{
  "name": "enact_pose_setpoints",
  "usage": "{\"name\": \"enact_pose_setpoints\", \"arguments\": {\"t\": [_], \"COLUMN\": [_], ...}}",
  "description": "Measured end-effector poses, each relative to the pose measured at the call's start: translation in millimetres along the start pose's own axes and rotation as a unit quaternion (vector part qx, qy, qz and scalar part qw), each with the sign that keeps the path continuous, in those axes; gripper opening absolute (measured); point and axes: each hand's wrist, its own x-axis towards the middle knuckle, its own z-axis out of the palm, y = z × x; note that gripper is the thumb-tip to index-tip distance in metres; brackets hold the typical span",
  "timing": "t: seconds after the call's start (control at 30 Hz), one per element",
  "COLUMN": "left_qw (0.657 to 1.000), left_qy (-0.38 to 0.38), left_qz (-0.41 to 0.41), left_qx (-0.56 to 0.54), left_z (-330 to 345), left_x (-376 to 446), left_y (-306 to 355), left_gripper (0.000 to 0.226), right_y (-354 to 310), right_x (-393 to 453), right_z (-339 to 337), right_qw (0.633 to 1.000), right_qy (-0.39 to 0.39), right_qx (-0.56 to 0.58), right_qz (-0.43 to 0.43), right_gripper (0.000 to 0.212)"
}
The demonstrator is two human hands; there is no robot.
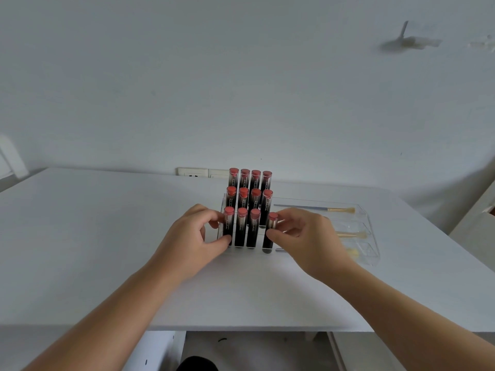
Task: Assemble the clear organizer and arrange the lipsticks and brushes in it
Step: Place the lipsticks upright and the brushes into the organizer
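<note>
Left hand [197,238] pinching front-left lipstick [228,226]; right hand [305,236] pinching front-right lipstick [271,231].

Head view under soft, even, cool light; the white table [107,236] and wall [241,76] read pale grey, with no glare. Faint shadows lie beneath both hands. Wide-angle distortion bows the table edges towards the frame borders. A wall mark [409,41] at upper right appears smeared and blurred

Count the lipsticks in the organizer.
12, in the clear organizer: four in the back row, four in the middle, four in front. None seem hidden.
</note>
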Motion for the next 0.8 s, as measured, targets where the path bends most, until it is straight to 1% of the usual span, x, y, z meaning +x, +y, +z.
{"name": "enact_pose_setpoints", "arguments": {"t": [0.13, 0.23, 0.47, 0.67, 0.8], "left_qw": [1.0, 1.0, 1.0, 1.0, 1.0], "left_qy": [-0.001, -0.001, -0.006, -0.001, -0.002], "left_qz": [0.002, 0.001, 0.001, -0.001, -0.001], "left_qx": [0.003, 0.002, 0.001, 0.002, 0.004], "left_z": [-0.5, -0.7, -1.0, -0.8, -0.8], "left_x": [-0.5, -0.4, -0.3, -0.5, -0.6], "left_y": [0.9, 1.0, 2.7, 2.8, 2.3], "left_gripper": [0.046, 0.046, 0.045, 0.044, 0.045], "right_y": [-1.3, -0.7, -1.2, -1.1, -2.6], "right_x": [0.8, 1.2, -0.2, 0.4, 0.7], "right_z": [0.0, 1.0, 0.5, 1.6, 1.7], "right_qw": [1.0, 0.999, 0.997, 0.994, 0.994], "right_qy": [-0.015, -0.02, -0.019, -0.013, -0.016], "right_qx": [0.003, 0.006, -0.063, -0.097, -0.099], "right_qz": [0.019, 0.033, 0.035, 0.042, 0.045], "right_gripper": [0.022, 0.017, 0.032, 0.028, 0.03]}}
